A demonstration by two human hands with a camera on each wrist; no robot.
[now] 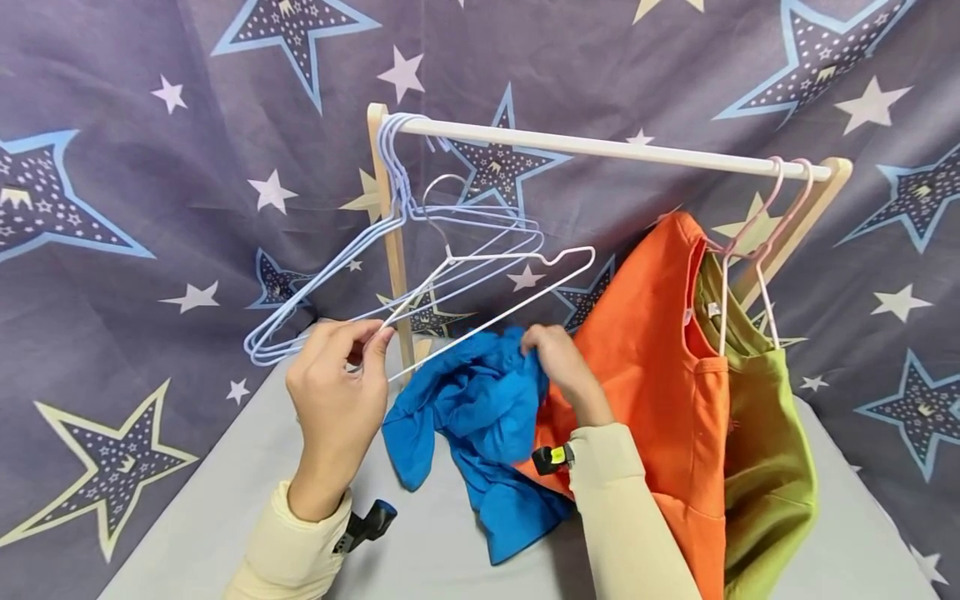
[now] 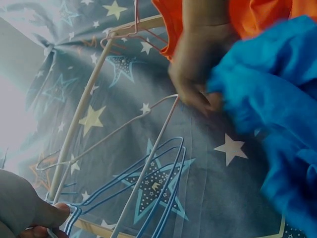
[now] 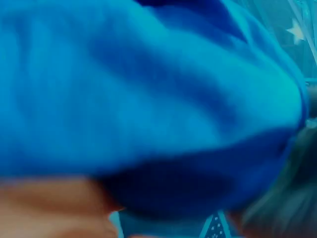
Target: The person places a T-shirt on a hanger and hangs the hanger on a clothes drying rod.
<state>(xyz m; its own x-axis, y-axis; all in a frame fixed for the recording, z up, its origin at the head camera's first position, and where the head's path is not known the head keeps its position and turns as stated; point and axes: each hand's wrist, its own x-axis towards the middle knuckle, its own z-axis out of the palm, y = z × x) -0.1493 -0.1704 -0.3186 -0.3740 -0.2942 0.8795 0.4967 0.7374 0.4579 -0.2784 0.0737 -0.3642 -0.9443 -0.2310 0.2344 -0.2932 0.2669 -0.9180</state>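
Note:
In the head view my left hand [image 1: 336, 398] pinches one arm of a white hanger [image 1: 451, 259] between thumb and fingers. The hanger is tilted, with its hook up and its far end pointing right. To the right, my right hand [image 1: 561, 360] grips a crumpled blue garment [image 1: 483, 404] by its upper edge; the cloth hangs in folds beneath the hanger. The left wrist view shows the same blue cloth [image 2: 277, 94] beside the blurred right hand [image 2: 195, 69]. Blue fabric [image 3: 148, 94] fills most of the right wrist view.
A rack with a white rail [image 1: 600, 148] stands behind. Several light-blue hangers [image 1: 330, 271] hang at its left end. At the right end an orange garment [image 1: 637, 358] and a green garment [image 1: 772, 442] hang on pink hangers [image 1: 763, 250]. A grey surface [image 1: 195, 517] lies below.

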